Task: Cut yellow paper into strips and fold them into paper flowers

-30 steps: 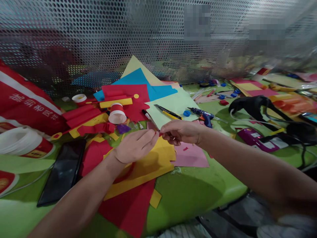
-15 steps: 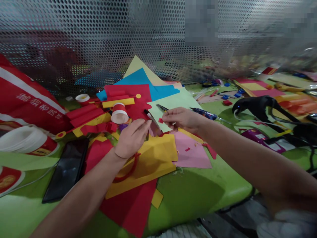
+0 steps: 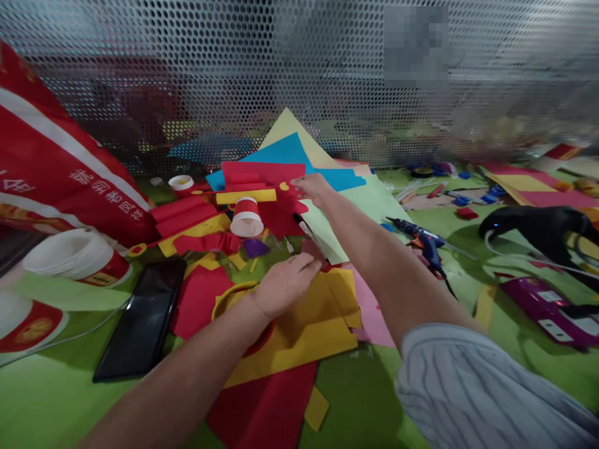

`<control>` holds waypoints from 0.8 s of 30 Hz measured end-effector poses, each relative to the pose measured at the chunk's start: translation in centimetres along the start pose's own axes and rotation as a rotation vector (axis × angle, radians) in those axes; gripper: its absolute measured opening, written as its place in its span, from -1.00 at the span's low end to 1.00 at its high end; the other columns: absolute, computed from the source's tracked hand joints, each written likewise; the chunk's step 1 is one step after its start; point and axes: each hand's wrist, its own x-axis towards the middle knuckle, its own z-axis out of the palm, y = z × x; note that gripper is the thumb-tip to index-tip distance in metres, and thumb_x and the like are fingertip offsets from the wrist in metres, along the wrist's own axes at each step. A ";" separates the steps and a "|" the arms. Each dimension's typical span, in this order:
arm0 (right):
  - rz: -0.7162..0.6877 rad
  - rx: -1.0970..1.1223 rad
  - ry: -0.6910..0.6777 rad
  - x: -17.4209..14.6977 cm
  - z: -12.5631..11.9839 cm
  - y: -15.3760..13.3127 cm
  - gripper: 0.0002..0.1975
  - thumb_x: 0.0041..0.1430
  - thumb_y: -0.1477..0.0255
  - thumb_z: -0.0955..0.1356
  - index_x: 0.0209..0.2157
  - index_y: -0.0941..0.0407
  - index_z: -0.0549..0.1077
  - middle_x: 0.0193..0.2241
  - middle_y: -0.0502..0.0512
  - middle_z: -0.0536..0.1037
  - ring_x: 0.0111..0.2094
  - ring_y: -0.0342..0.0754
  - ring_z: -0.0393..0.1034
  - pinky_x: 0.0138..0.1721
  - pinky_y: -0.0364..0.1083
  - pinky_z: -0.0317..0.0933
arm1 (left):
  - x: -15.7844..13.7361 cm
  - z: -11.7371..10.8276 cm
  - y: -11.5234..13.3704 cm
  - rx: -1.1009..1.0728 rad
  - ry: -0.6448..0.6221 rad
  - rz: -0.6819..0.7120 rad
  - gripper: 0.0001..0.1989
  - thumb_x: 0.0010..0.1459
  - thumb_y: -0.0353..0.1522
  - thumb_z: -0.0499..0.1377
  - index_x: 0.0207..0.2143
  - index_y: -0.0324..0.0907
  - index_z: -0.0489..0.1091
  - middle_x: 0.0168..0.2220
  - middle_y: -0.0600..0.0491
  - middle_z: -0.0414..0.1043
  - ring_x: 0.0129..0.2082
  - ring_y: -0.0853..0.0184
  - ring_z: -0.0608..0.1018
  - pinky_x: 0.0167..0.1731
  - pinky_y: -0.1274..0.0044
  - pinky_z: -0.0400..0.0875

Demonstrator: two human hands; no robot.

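Note:
My right hand reaches over the red paper, its fingertips drawn together beside a small yellow paper disc. Whatever sits between those fingertips is too small to make out. My left hand hovers low over folded yellow paper, fingers stretched out. Under its wrist lies a ring of yellow and red paper strip, partly hidden. A red-and-white paper cup rests on its side by a yellow paper roll. A black-capped pen lies between my hands.
A black phone and stacked paper cups stand left, before a red bag. To the right are a blue glue gun, a purple device and a black corded object. Perforated metal walls the back.
My right hand has moved up and away, over to the yellow disc. The small red paper piece it pinched no longer shows. My left hand stays low. The view has shifted, revealing more glue gun.

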 end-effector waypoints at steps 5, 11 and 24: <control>0.053 0.044 -0.087 2.0 0.7 0.8 -0.80 -0.05 0.64 0.37 -0.62 0.16 0.31 -0.71 -0.04 0.37 -0.60 -0.24 0.28 -0.54 -0.23 0.25 | 0.0 0.0 0.1 -0.068 -0.078 -0.022 -0.70 0.27 -0.44 -0.20 -0.15 -0.28 0.30 -0.27 -0.03 0.42 -0.32 0.35 0.50 -0.38 0.56 0.44; 0.058 0.102 -0.147 2.7 0.8 1.1 -0.81 -0.01 0.68 0.33 -0.61 0.19 0.34 -0.70 0.00 0.43 -0.59 -0.21 0.37 -0.47 -0.21 0.33 | -0.1 -0.1 0.1 -0.094 -0.128 -0.049 -0.71 0.26 -0.45 -0.19 -0.12 -0.26 0.27 -0.24 -0.04 0.41 -0.31 0.35 0.50 -0.40 0.55 0.44; 0.064 0.145 -0.113 2.4 0.9 1.2 -0.81 0.01 0.70 0.30 -0.55 0.16 0.28 -0.72 -0.01 0.43 -0.62 -0.18 0.40 -0.54 -0.22 0.33 | 0.0 -0.1 0.3 -0.099 -0.166 -0.065 -0.74 0.24 -0.45 -0.13 -0.12 -0.25 0.28 -0.24 -0.04 0.40 -0.31 0.34 0.49 -0.43 0.54 0.44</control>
